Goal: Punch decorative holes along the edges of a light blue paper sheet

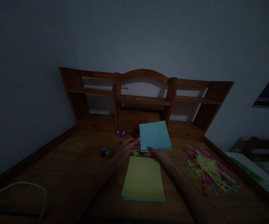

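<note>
A light blue square sheet of paper (155, 135) is tilted up above the desk, with a row of small punched holes along its lower edge. My right hand (152, 151) grips that edge, thumb on top and fingers beneath. At the sheet's left side is my left hand (129, 145), its fingers stretched toward the paper beside a small purple object (138, 143), mostly hidden. Whether they touch it is unclear. A bright green object (135, 153) lies just below the fingers. Nearer me lies a stack of paper (143, 179), yellow on top with blue and red edges showing.
Purple craft punches (120, 133) stand at the back, with a purple and green pair (106, 152) to the left. Pink and yellow punched paper strips (209, 168) are heaped at right. A wooden shelf (143, 99) backs the desk; a white cable (29, 184) curves at left.
</note>
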`<state>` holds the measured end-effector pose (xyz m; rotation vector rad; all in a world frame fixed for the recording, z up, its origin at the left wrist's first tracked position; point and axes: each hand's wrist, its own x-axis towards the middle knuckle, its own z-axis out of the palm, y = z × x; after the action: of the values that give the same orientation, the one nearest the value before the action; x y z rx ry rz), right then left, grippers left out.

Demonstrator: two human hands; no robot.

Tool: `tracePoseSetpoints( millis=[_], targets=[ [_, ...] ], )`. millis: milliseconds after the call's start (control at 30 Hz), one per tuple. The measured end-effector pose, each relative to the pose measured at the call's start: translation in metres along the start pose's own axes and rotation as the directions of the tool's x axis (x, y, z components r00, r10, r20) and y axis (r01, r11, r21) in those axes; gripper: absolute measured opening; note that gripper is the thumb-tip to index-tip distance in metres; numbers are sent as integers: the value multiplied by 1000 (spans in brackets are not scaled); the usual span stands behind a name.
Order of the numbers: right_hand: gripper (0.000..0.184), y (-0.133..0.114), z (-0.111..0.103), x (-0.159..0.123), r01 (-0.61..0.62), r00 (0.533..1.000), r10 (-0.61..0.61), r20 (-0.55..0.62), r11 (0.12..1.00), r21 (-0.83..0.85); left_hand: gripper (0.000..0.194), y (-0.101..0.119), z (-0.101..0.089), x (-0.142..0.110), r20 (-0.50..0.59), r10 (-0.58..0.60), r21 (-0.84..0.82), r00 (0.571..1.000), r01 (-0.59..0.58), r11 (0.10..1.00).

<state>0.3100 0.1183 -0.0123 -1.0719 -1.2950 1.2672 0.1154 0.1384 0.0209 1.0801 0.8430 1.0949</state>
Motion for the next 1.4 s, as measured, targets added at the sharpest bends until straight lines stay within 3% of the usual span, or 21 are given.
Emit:
tracePoseSetpoints(
  millis=[433,733,967,1233,1400],
  targets=[
    [36,-2,1,0,14,1000,-13,-18,1000,13,25,0,1,-2,42,13,5,999,-13,1000],
    [35,5,-5,7,73,993,-85,-80,988,-138,32,-7,-6,4,145,16,2,989,-16,1000],
    [30,-2,-5,5,129,970,-169,-174,967,-221,49,-17,-6,6,145,85,53,986,-93,994],
    [28,-3,-6,5,130,962,-185,-203,957,-257,42,-18,-6,6,238,92,75,967,-113,991],
    [28,-2,-4,2,122,963,-183,-200,951,-284,44,-21,-9,9,215,92,87,972,-112,990]
  ],
)
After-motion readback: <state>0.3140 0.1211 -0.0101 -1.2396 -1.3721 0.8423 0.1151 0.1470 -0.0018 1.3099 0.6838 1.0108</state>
